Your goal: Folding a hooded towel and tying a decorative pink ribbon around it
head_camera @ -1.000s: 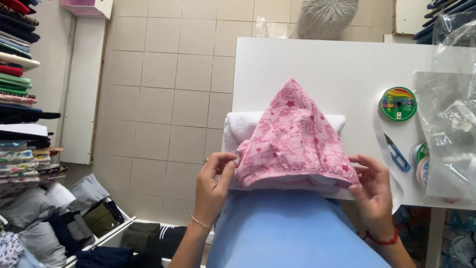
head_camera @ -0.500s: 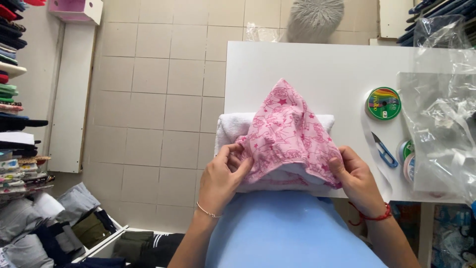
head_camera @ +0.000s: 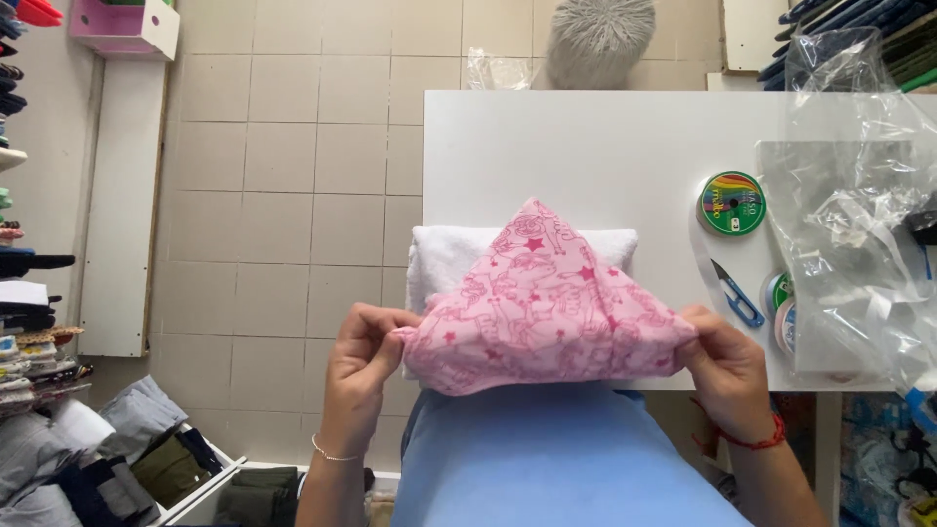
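A pink patterned cloth [head_camera: 542, 298], folded into a triangle with its tip pointing away from me, lies over a folded white towel [head_camera: 451, 252] at the near edge of the white table [head_camera: 586, 156]. My left hand [head_camera: 361, 366] pinches the cloth's left corner. My right hand [head_camera: 727, 371], with a red string bracelet at the wrist, grips the right corner. The cloth's lower edge hangs just over the table edge, above my blue top.
A round reel of coloured ribbon [head_camera: 732, 203], small blue snips [head_camera: 737, 293] and more reels sit to the right. Crumpled clear plastic bags [head_camera: 859, 224] cover the table's right side. Shelves of folded clothes [head_camera: 24, 254] line the left; a grey fuzzy stool [head_camera: 597, 34] stands beyond the table.
Both hands have shifted outward to the cloth's lower corners and pulled it wider and flatter. The view has shifted slightly.
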